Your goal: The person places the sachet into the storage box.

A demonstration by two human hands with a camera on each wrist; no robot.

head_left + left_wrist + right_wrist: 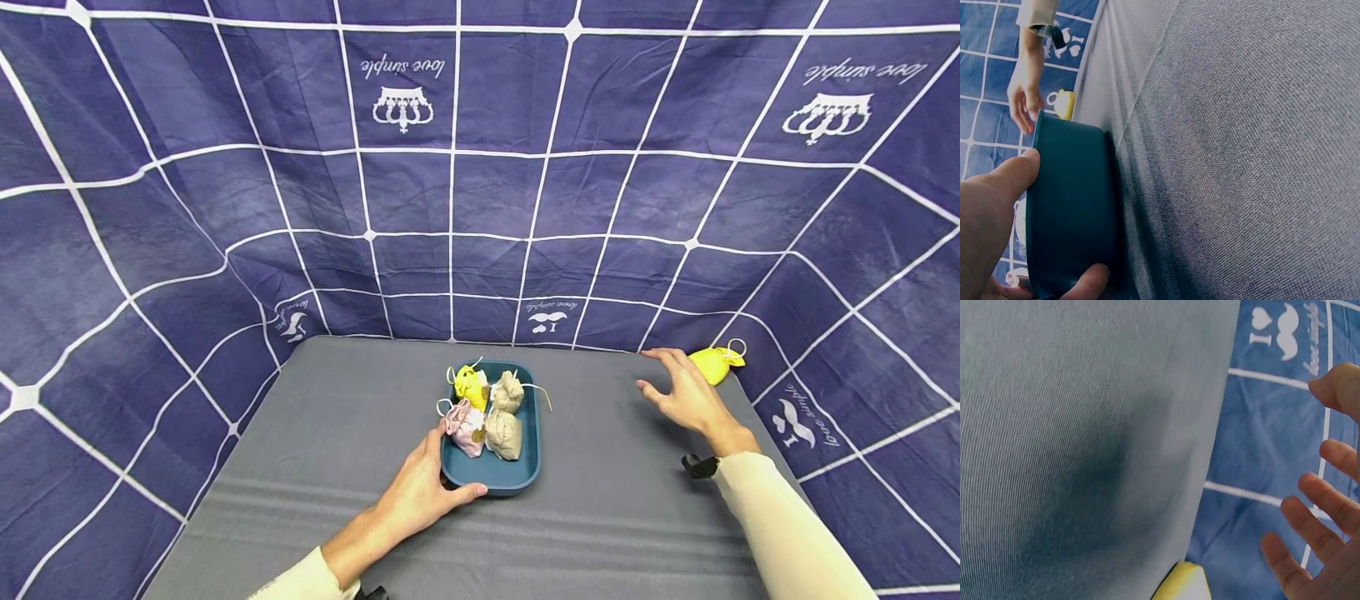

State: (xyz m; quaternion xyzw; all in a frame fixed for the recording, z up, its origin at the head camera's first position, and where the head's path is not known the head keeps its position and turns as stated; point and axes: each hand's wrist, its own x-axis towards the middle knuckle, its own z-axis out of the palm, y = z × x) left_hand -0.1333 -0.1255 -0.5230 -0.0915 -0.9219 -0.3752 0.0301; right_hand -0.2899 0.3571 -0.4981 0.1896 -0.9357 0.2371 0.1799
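A teal-blue plastic bin [487, 477] stands on the grey table with several small drawstring pouches in it. Its contents are a yellow pouch [470, 387], a pink pouch [467, 427] and two beige pouches, one beige pouch [505, 433] nearer me. My left hand [420, 487] grips the bin's near left corner, thumb on the near side and fingers along the left side. Over the table's right side hovers my right hand [690, 396], fingers spread and holding nothing. Another yellow pouch [716, 364] lies just beyond it, partly hidden by the hand.
Dark blue cloth [487, 192] with white grid lines hangs behind the table and along both sides. Grey fabric [600, 500] covers the tabletop. The far right pouch sits close to the table's edge by the cloth.
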